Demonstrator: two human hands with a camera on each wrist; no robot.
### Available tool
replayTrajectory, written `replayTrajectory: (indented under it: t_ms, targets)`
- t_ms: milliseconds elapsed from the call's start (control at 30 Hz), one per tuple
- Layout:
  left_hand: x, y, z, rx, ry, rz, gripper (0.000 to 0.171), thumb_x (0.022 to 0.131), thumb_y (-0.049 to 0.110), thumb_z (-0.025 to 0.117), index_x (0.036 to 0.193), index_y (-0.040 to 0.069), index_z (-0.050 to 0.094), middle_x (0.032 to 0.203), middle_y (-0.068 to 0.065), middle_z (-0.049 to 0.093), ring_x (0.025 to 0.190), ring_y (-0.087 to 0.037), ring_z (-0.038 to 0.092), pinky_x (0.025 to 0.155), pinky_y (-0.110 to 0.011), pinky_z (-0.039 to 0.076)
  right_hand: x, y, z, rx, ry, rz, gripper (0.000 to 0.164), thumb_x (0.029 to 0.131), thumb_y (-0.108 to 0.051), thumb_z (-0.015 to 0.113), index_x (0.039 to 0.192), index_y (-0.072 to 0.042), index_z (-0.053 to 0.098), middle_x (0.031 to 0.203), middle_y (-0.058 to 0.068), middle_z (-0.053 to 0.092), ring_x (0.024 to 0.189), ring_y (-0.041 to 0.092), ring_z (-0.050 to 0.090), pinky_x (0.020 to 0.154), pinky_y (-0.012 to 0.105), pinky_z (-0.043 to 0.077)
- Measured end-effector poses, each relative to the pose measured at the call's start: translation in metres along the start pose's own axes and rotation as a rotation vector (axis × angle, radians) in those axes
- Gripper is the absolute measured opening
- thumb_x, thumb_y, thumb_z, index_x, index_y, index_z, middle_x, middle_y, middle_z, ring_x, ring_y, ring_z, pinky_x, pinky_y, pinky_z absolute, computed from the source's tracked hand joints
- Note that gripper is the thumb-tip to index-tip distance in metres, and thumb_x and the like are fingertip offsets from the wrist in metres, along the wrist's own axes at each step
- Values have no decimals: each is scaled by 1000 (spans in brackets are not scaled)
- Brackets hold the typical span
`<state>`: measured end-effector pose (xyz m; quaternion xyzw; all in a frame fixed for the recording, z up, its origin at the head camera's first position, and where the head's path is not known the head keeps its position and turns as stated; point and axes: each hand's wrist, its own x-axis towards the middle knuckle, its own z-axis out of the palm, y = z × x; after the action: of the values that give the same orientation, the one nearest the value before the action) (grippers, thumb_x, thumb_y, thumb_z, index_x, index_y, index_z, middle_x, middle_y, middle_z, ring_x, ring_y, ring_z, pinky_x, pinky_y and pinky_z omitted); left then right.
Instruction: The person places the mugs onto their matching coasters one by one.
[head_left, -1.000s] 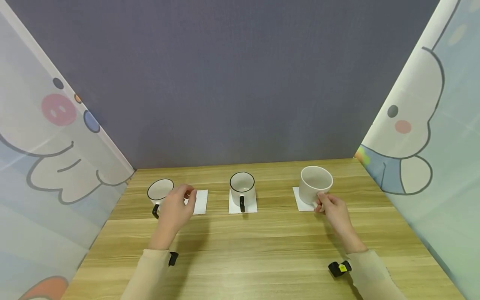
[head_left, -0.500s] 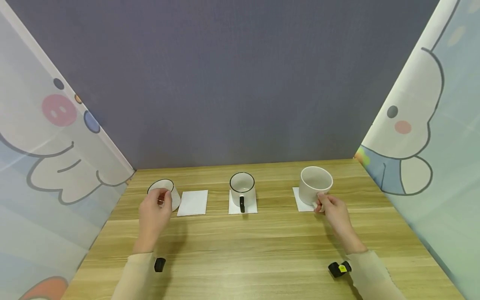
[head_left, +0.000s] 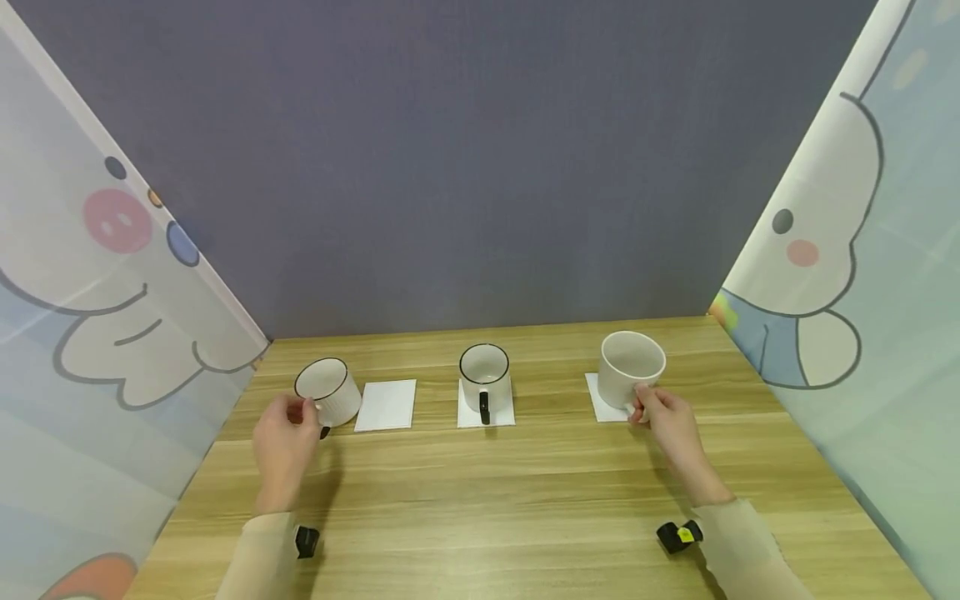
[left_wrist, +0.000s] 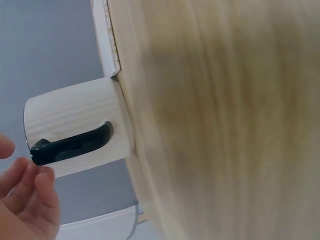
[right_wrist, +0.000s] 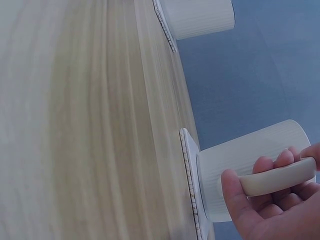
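On the left of the table stands a white mug (head_left: 341,404) with a dark rim and a black handle (left_wrist: 75,145), beside a square white coaster (head_left: 385,406). My left hand (head_left: 285,442) is at that handle, fingertips right by its top end and thumb apart from it. On the right, my right hand (head_left: 671,421) grips the pale handle (right_wrist: 280,177) of a plain white mug (head_left: 617,387), fingers curled through it. This mug is over a second coaster (head_left: 598,408), its base against the coaster in the right wrist view.
Between them, another black-handled mug (head_left: 474,396) sits on a third coaster (head_left: 506,418), handle toward me. A grey panel (head_left: 480,208) rises behind the wooden table (head_left: 480,500). Cartoon-printed sheets (head_left: 112,350) flank both sides.
My left hand has moved left and back toward me, from over the left coaster, past the left mug to its handle. My right hand and its mug stay put.
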<state>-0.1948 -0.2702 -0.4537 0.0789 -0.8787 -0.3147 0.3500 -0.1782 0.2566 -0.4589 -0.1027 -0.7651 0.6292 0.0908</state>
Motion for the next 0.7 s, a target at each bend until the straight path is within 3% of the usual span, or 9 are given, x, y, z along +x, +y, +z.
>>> replayTrajectory:
  t_ms: [267, 467, 700]
  targets:
    - [-4, -10, 0, -26, -165, -183, 25, 93, 28, 57, 95, 3, 64, 82, -12, 64, 69, -24, 56, 60, -34, 41, 0, 1, 0, -18, -7, -10, 52, 98, -36, 51, 90, 15, 56, 75, 10, 59, 69, 17, 62, 70, 36, 56]
    - [-4, -16, 0, -46, -298, -257, 41, 97, 39, 50, 99, 1, 65, 87, -13, 64, 70, -22, 54, 59, -33, 42, 1, 1, 1, -16, -2, -8, 51, 98, -35, 51, 91, 16, 56, 73, 9, 59, 68, 17, 61, 70, 37, 56]
    - [2, -20, 0, -246, -434, -414, 50, 99, 43, 44, 97, -3, 62, 88, -13, 62, 76, -19, 55, 66, -32, 49, 1, 1, 1, 0, -6, -5, 51, 99, -34, 51, 90, 15, 55, 74, 7, 58, 68, 16, 60, 69, 36, 56]
